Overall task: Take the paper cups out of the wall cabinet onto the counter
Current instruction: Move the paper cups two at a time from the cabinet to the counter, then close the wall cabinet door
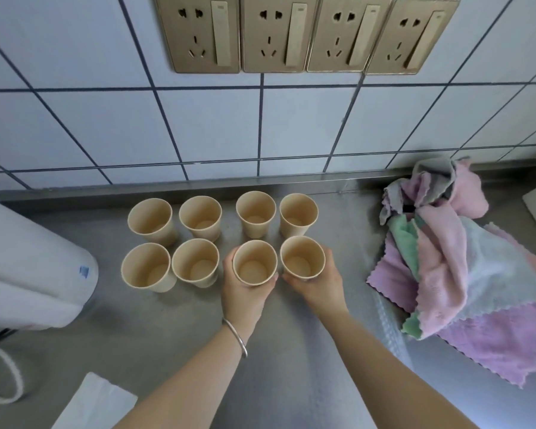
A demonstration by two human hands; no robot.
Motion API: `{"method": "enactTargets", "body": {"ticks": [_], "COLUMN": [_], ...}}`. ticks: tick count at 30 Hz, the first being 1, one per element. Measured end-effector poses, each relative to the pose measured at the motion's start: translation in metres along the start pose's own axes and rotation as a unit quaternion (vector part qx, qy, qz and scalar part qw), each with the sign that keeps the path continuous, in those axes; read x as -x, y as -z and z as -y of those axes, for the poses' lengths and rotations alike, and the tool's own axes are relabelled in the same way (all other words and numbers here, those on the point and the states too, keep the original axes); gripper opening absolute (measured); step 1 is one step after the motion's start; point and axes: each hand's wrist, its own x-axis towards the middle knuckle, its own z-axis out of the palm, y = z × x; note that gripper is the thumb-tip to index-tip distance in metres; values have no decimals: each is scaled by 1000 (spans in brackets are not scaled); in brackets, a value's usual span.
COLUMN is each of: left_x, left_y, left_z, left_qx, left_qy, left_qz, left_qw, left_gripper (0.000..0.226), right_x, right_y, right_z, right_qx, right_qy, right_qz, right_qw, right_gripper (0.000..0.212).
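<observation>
A kitchen: steel counter point(174, 329), tiled wall point(217, 125), sockets point(304, 35), dishcloths point(464, 261).

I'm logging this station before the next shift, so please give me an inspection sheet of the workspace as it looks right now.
Surface: grey steel counter, bare in front of the cups.
Job's things: eight paper cups upright, open, in two rows of four; cabinet out of view.
Clutter: pile of cloths at right; white appliance at left; white paper near the front edge.
Grips: left hand holds the third front cup; right hand holds the fourth front cup.
Cables: nothing seen.
Surroundings: tiled wall with four sockets.
</observation>
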Motion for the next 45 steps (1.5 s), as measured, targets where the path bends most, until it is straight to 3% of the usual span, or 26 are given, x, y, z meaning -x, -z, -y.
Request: {"method": "enactTargets", "body": {"ticks": [9,14,20,24,29,31,37,45], "left_x": [-8,-1,27,45,62,70,115,226], "left_y": [-2,2,6,5,9,12,14,-22], "left_z": [11,13,19,10,1,-4,-21,-63], "left_qx": [-12,15,-35,-62,-79,-86,-120,-101], "left_qy": [-4,25,65,99,116,120,79,29], "left_qz": [-22,4,-1,-10,-6,30,234,482], "left_qw": [1000,1000,997,993,990,989,962,870], "left_gripper": [77,91,94,88,59,50,35,29], "right_x": [-11,-8,4,16,37,51,113,244], "right_y": [-7,-11,-10,-8,-2,1,22,94], "right_z": [-11,-19,-27,-33,-37,-38,-54,-98], "right_qx": [-9,-7,6,44,42,32,-40,-108], "right_qy": [-3,6,-4,-22,-39,-50,-118,-181], "right_qz": [8,-5,-32,-42,-67,-89,-192,-374], "right_qw": [1000,1000,999,998,996,994,973,903], "right_gripper": [59,70,73,71,65,62,59,40]}}
